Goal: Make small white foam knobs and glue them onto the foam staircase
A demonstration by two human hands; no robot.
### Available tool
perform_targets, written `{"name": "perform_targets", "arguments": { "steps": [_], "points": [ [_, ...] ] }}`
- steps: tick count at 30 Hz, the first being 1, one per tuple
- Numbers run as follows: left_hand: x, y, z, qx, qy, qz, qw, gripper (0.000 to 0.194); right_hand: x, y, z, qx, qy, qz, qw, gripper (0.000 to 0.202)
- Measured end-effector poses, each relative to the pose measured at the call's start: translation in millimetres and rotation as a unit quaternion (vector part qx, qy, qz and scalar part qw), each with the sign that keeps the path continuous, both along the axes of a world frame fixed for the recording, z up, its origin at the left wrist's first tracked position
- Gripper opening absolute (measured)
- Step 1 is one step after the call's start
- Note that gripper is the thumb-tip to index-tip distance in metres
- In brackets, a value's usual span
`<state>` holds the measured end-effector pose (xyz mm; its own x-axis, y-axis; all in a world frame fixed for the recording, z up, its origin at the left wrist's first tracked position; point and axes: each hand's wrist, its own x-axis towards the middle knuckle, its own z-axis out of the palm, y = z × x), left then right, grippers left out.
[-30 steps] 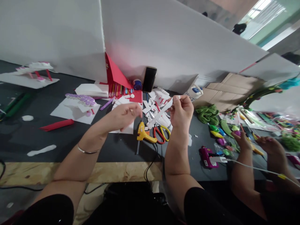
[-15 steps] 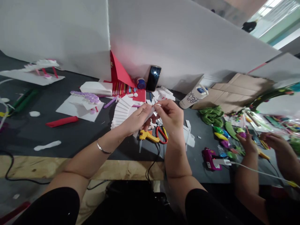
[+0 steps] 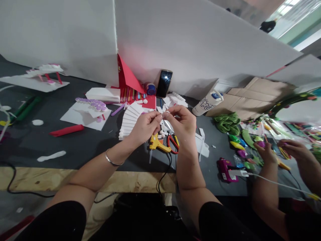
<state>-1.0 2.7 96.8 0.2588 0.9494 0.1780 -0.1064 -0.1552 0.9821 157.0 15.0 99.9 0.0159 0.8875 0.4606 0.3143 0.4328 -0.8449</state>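
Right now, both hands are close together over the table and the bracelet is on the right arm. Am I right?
Almost: the head view shows the bracelet on the left arm. The left hand and right hand are close together over the table.

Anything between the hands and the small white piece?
Nothing visible: fingertips of the left hand and right hand meet at the small white piece, mostly hiding it. The yellow glue gun lies nearer the wearer, not between.
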Motion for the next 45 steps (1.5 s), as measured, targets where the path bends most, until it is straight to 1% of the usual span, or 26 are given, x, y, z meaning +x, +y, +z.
{"name": "perform_targets", "arguments": {
  "steps": [2, 4, 7, 10, 14, 20, 23, 26, 28, 30, 33, 40, 43, 45],
  "points": [
    [-0.2, 0.4, 0.0, 0.011, -0.001, 0.013, 1.0, 0.023, 0.5, -0.1, 0.8, -0.001, 0.001, -0.001, 1.0, 0.011],
    [-0.9, 0.3, 0.9, 0.018, 0.004, 0.015, 1.0, 0.028, 0.8, -0.3, 2.3, -0.009, 0.012, 0.002, 1.0, 0.012],
    [-1.9, -0.3, 2.6, 0.008, 0.002, -0.004, 1.0, 0.037, 0.6, -0.8, 5.5, -0.013, 0.042, 0.001, 0.999, 0.011],
    [-2.3, -0.8, 3.4, 0.003, -0.004, -0.013, 1.0, 0.037, -0.3, -1.5, 8.0, -0.016, 0.055, 0.0, 0.998, 0.01],
    [-2.2, -2.1, 5.4, 0.002, 0.002, 0.013, 1.0, 0.037, -1.9, -1.9, 7.1, -0.01, 0.046, -0.002, 0.999, 0.011],
    [-1.0, -3.1, 6.3, -0.01, -0.028, 0.038, 0.999, 0.037, -3.3, -2.8, 2.8, 0.041, 0.015, -0.015, 0.999, 0.006],
    [-0.7, -2.0, 2.9, -0.018, -0.043, 0.044, 0.998, 0.037, -3.8, -3.6, 3.0, 0.112, -0.032, -0.014, 0.993, 0.006],
    [-0.9, -0.8, 0.1, -0.019, -0.051, 0.049, 0.997, 0.034, -4.7, -3.6, 3.8, 0.197, -0.091, -0.031, 0.976, 0.008],
    [-0.9, -0.3, -0.8, -0.018, -0.052, 0.057, 0.997, 0.03, -5.2, -3.5, 3.9, 0.231, -0.114, -0.043, 0.965, 0.008],
    [-0.7, -0.3, -1.2, -0.018, -0.052, 0.068, 0.996, 0.026, -5.1, -3.6, 3.8, 0.241, -0.129, -0.049, 0.961, 0.008],
    [-0.5, -0.9, -0.7, -0.02, -0.053, 0.082, 0.995, 0.024, -4.4, -4.7, 4.2, 0.227, -0.142, -0.054, 0.962, 0.008],
    [-2.8, -2.6, 4.6, -0.016, -0.041, 0.092, 0.995, 0.023, -3.0, -9.8, 8.8, 0.211, -0.144, -0.024, 0.967, 0.005],
    [-2.8, -2.8, 5.0, -0.015, -0.037, 0.099, 0.994, 0.024, -3.2, -9.9, 8.9, 0.231, -0.153, -0.029, 0.96, 0.007],
    [-2.4, -2.5, 3.9, -0.011, -0.041, 0.107, 0.993, 0.025, -3.7, -9.5, 8.8, 0.265, -0.177, -0.044, 0.947, 0.008]
  ]
}}
